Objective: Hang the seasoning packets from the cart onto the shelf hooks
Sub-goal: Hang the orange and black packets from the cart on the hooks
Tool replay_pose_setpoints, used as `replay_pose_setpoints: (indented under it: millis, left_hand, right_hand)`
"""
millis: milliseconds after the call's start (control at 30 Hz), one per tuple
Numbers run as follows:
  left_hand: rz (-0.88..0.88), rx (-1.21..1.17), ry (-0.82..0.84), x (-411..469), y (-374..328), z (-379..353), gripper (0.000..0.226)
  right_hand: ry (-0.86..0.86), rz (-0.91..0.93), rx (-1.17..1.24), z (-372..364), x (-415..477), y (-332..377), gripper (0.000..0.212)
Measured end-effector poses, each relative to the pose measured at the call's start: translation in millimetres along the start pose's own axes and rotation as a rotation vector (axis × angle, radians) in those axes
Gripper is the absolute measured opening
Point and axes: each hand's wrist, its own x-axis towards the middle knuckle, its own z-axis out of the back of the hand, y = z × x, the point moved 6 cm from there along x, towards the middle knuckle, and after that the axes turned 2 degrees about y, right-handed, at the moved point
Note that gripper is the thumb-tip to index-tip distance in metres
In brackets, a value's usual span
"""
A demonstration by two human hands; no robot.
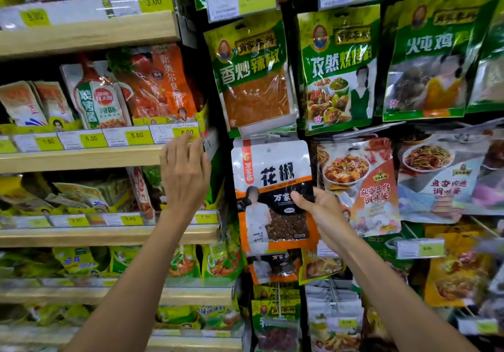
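My right hand [317, 210] holds a white, orange and black seasoning packet [272, 185] by its right edge, thumb across the front. The packet is upright against the hanging display, its punched hole near the top, just under a price tag holder [268, 128]. I cannot tell whether the hole is over a hook. My left hand [184, 171] is raised to the left of the packet with fingers straight, touching nothing, in front of the wooden shelf edge. The cart is out of view.
Green seasoning bags [252, 76] hang above the packet, with red and white sauce packets [360, 185] to its right. More of the same orange packets [274, 268] hang below. Wooden shelves [81, 158] with yellow price tags fill the left side.
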Motion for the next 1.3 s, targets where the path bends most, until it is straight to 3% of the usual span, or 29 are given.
replay_pose_setpoints:
  millis: [467,667,767,1000,1100,1200,1300]
  left_hand:
    - [-0.042,-0.076,-0.019,-7,13,-11,0.025]
    - [-0.044,-0.088,0.000,-7,12,-10,0.026]
    - [-0.029,-0.094,0.038,-6,13,-9,0.026]
    - [-0.008,-0.133,-0.001,-11,2,9,0.030]
    - [-0.019,-0.222,-0.019,-26,-22,17,0.031]
    - [0.041,-0.424,0.115,-56,-71,14,0.033]
    - [0.239,-0.700,0.438,-106,-136,1,0.040]
  right_hand:
    - [-0.094,-0.055,-0.016,-3,29,-4,0.008]
    - [-0.220,-0.041,-0.090,-5,50,-9,0.007]
    - [-0.284,-0.013,-0.160,-4,58,-12,0.012]
    - [-0.330,0.033,-0.387,5,27,-15,0.051]
    - [-0.350,0.090,-0.389,25,-13,-18,0.034]
    - [-0.416,0.088,-0.375,62,-65,-27,0.019]
    - [-0.520,0.009,-0.300,113,-130,-52,0.017]
